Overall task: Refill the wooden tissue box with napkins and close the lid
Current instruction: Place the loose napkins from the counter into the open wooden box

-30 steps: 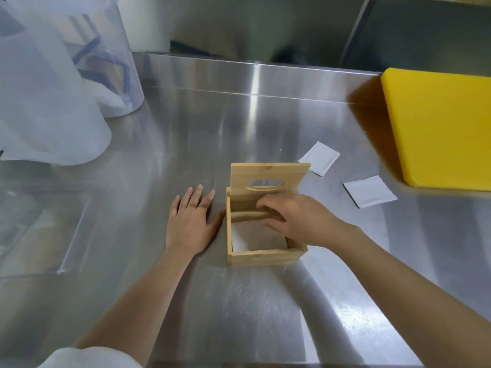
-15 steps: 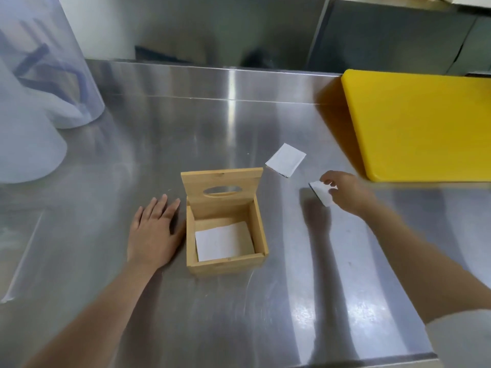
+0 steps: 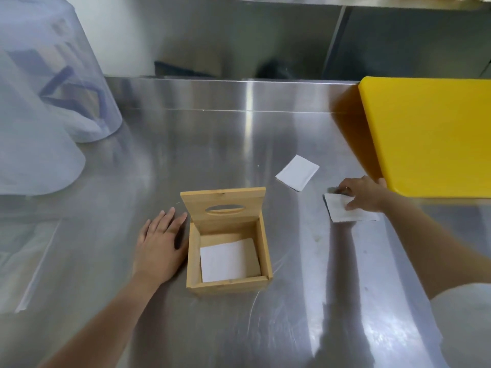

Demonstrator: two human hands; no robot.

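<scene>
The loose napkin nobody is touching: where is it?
Head view: the napkin lies flat on the steel counter, right of centre, beyond the wooden box.

Left hand (image 3: 156,248) flat, right hand (image 3: 362,193) outstretched.

Right hand (image 3: 364,193) on napkin (image 3: 345,211); box (image 3: 228,284) lid (image 3: 223,201) open.

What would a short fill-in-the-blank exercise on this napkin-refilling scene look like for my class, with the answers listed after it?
1. The lid of the wooden box stands ____.
2. Inside the box lies ____ napkin.
3. The right hand rests on a napkin lying on the ____ table.
4. The left hand lies flat to the ____ of the box.

Answers: open; one; steel; left
</scene>
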